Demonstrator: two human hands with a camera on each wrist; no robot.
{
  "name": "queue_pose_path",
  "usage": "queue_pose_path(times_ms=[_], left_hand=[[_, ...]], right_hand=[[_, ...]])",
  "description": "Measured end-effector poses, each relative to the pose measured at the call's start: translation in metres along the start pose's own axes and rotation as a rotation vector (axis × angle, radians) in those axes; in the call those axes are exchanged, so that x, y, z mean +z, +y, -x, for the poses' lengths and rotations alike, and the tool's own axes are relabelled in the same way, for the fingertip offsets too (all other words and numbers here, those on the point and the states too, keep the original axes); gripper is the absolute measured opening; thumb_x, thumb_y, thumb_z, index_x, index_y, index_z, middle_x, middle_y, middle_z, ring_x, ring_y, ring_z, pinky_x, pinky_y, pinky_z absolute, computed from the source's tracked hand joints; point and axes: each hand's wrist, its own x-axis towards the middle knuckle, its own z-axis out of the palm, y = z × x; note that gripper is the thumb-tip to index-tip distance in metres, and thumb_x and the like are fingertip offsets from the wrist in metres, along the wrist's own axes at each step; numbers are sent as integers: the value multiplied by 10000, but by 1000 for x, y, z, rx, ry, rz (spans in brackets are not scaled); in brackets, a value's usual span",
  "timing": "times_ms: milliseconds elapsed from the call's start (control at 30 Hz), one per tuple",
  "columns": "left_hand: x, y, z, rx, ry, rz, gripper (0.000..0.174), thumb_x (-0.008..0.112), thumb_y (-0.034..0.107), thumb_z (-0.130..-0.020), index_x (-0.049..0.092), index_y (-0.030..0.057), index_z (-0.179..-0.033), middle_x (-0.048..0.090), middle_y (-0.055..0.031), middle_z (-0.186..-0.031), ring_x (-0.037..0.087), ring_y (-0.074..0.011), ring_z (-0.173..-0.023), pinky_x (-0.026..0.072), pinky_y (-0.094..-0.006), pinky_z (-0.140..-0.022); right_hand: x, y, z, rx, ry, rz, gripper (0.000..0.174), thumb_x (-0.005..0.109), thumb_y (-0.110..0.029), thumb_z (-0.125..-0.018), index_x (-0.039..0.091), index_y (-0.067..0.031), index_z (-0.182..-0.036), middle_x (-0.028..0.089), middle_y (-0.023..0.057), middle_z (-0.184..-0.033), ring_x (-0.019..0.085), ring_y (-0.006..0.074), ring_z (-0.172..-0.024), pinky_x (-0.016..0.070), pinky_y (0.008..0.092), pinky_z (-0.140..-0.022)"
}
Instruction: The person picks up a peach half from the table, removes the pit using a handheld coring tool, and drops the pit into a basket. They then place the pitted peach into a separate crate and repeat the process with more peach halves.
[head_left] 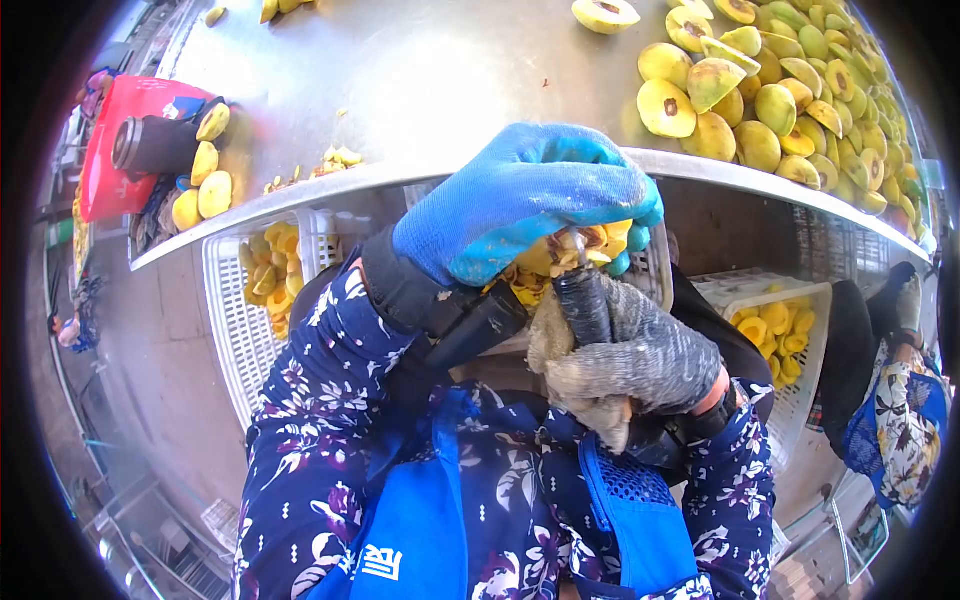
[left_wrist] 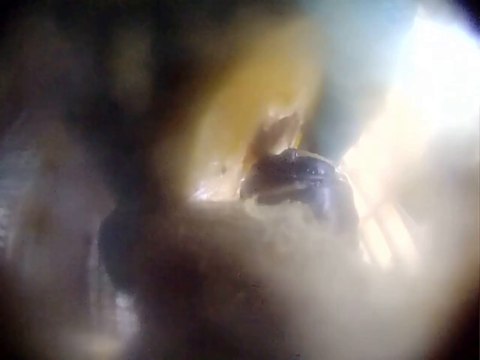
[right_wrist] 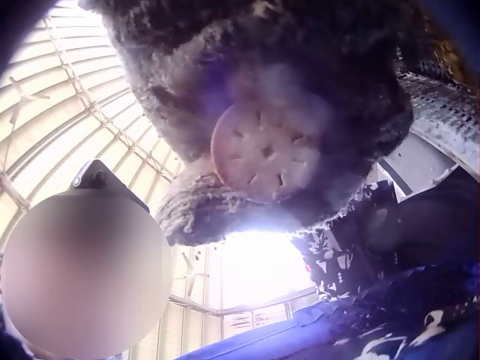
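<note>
We look across a shiny metal table (head_left: 330, 100), its right side heaped with yellow-green fruit halves (head_left: 755, 145); a lone half (head_left: 606, 15) lies just left of the heap, small scraps (head_left: 345, 157) near the front edge, and more pieces (head_left: 215, 195) toward the left end.

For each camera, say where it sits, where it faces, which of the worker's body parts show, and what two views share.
Head: head-worn, facing forward and down; shows the blue-gloved left hand, grey-knit-gloved right hand and navy floral sleeves.
Left wrist: worn there, facing yellow fruit flesh close up; blur leaves no body part clear.
Right wrist: worn there, looking up past the right hand toward a pale ribbed roof; the wearer's blurred-out head shows.
Shared: head and right wrist both show the right hand.
</note>
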Motion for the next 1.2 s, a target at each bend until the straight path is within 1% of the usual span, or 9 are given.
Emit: queue_pose_path(times_ms=[167, 333, 433, 467, 567, 733, 800, 1033, 1200], left_hand=[[-8, -3, -7, -97, -16, -303, 355, 634, 263, -871, 649, -59, -1020, 669, -157, -931, 664, -223, -818, 547, -322, -744], [3, -10, -5, 8, -33, -13, 351, 629, 264, -872, 649, -61, -1001, 668, -164, -925, 667, -230, -802, 556, -331, -727], [4, -15, -7, 110, -33, 80, 364, 604, 283, -886, 639, -55, -1015, 665, -176, -945, 674, -249, -818, 574, -353, -703], [8, -13, -6, 71, 37, 31, 379, 594, 297, -894, 630, -51, -1041, 662, -176, -961, 675, -251, -831, 579, -353, -708], [5, -19, -6, 49, 102, 34, 418, 565, 334, -917, 604, -38, -1104, 653, -176, -1002, 677, -256, -864, 590, -353, -727], [3, -23, -7, 89, 109, 83, 419, 575, 331, -918, 597, -40, -1113, 650, -173, -1014, 676, -256, -870, 590, -355, -738], [3, -18, -8, 44, 98, 77, 401, 586, 309, -911, 603, -43, -1102, 652, -174, -1009, 676, -254, -869, 588, -352, -736], [25, -1, 1, 85, 83, 21, 370, 593, 284, -895, 635, -56, -1035, 662, -183, -985, 675, -255, -855, 580, -349, -708], [19, -16, -4, 85, 79, 169, 595, 501, 481, -929, 547, -59, -1178, 645, -195, -1029, 668, -292, -872, 577, -365, -696]], right_hand=[[8, -4, 1, -2, 165, 139, 290, 694, -135, -803, 552, -10, -1024, 616, 65, -771, 591, 135, -595, 492, 244, -546], [-6, 4, 7, -13, -60, -171, 282, 711, -130, -791, 560, -24, -1004, 619, 74, -832, 603, 144, -706, 511, 298, -644], [-4, 21, -7, -349, 63, 62, 271, 677, -145, -816, 544, -27, -1021, 594, 33, -690, 563, 90, -491, 458, 194, -484], [2, -2, 4, -29, 150, 108, 296, 672, -117, -816, 532, -17, -1057, 597, 35, -701, 565, 91, -495, 457, 204, -473], [8, -10, 3, 23, 241, 200, 231, 690, -100, -816, 548, -36, -986, 614, 38, -770, 587, 96, -629, 475, 205, -561], [2, 3, -1, -162, 343, 381, 233, 689, -106, -815, 543, -37, -982, 601, 24, -724, 567, 84, -585, 452, 212, -506], [-2, -6, 5, -45, 169, 206, 267, 646, -131, -850, 530, -9, -1057, 594, 30, -668, 564, 82, -471, 415, 194, -404], [3, -2, 15, -42, -118, -332, 294, 713, -190, -786, 566, -8, -964, 579, 65, -690, 546, 118, -491, 424, 214, -444], [4, -8, 17, -33, -69, -389, 286, 713, -178, -768, 559, -5, -936, 588, 71, -716, 555, 125, -530, 442, 225, -474]])
